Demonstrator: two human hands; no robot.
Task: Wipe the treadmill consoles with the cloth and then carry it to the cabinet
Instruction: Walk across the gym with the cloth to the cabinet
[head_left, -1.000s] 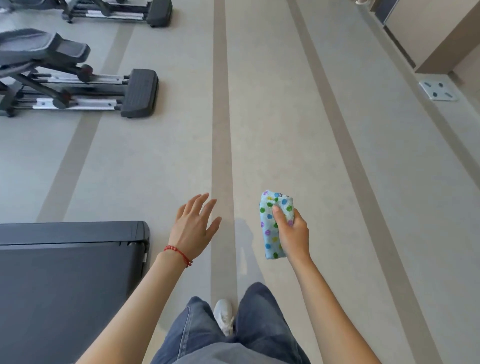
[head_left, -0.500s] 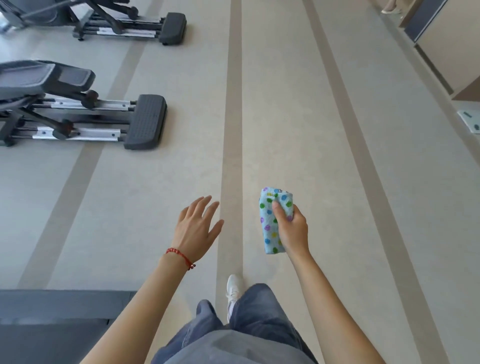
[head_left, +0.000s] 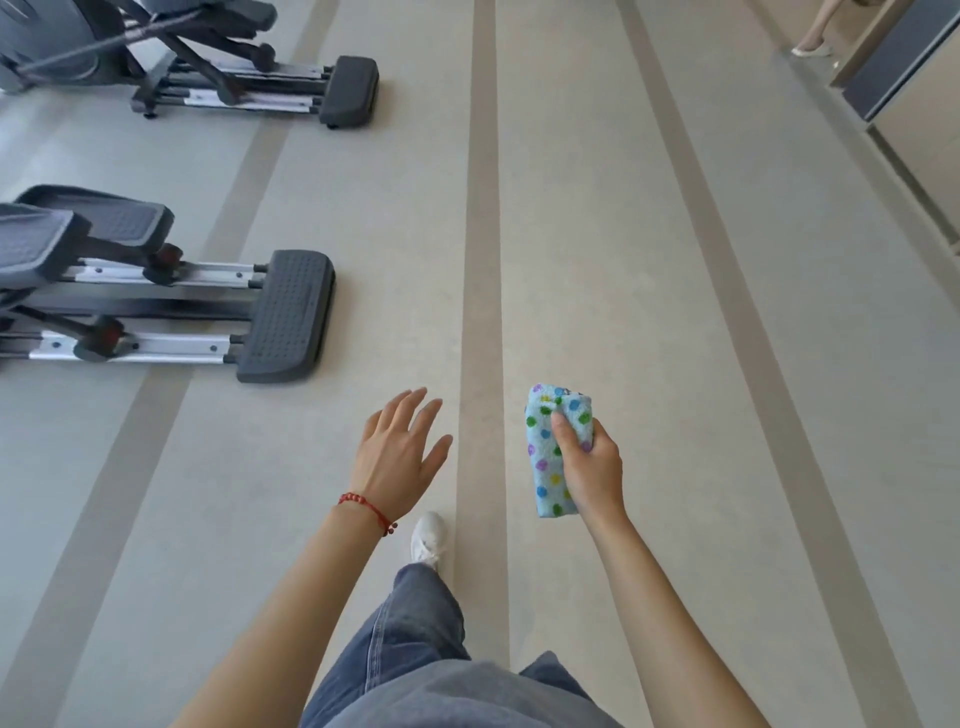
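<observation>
Your right hand (head_left: 592, 467) grips the cloth (head_left: 555, 452), folded into a thick upright wad, out in front of you above the floor (head_left: 649, 260). The thumb presses across the front face near the top and the fingers curl round the far side, so the wad sits in the palm with its lower end sticking out below the hand. Your left hand (head_left: 397, 452) is empty, fingers spread and relaxed, well apart from the cloth.

Judging by the fluffy, dotted surface, the cloth is light, soft terry: it will squash under pressure, not slip, and nothing about it can break. The only handling risk is that a loose fold drops open and dangles, so keep your hold around the middle of the wad, where all the layers are trapped together, rather than pinching one edge. One hand is plenty.

No treadmill console is in view; two elliptical machines (head_left: 280, 317) stand to your left. The carry to the cabinet seems to be the step in hand, though I cannot tell whether the units at upper right (head_left: 924, 130) are that cabinet.
</observation>
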